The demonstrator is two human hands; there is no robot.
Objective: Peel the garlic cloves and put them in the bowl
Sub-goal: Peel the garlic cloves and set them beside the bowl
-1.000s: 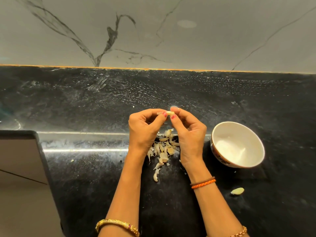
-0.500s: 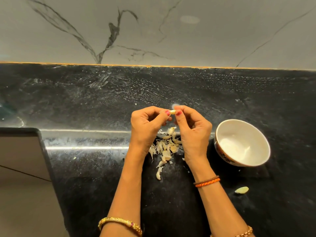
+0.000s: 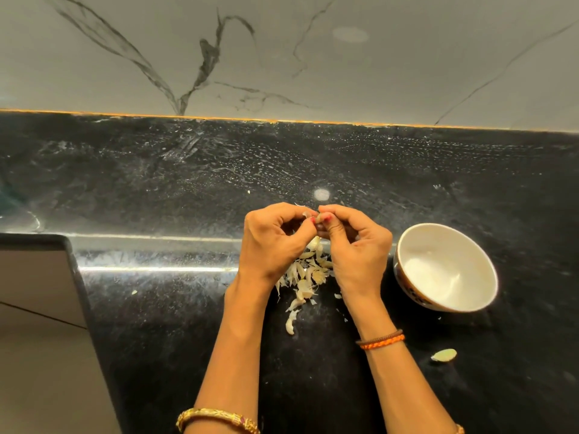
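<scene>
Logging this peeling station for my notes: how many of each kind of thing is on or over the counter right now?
Hands: 2, left hand and right hand
Garlic clove, pinched between both: 1
Bowl: 1
Heap of garlic skins: 1
Loose yellowish piece: 1
Total: 6

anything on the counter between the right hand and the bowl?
Head view: nothing. Only bare black counter separates the right hand from the white bowl. The garlic skins lie on the hand's other side, below both hands.
</scene>
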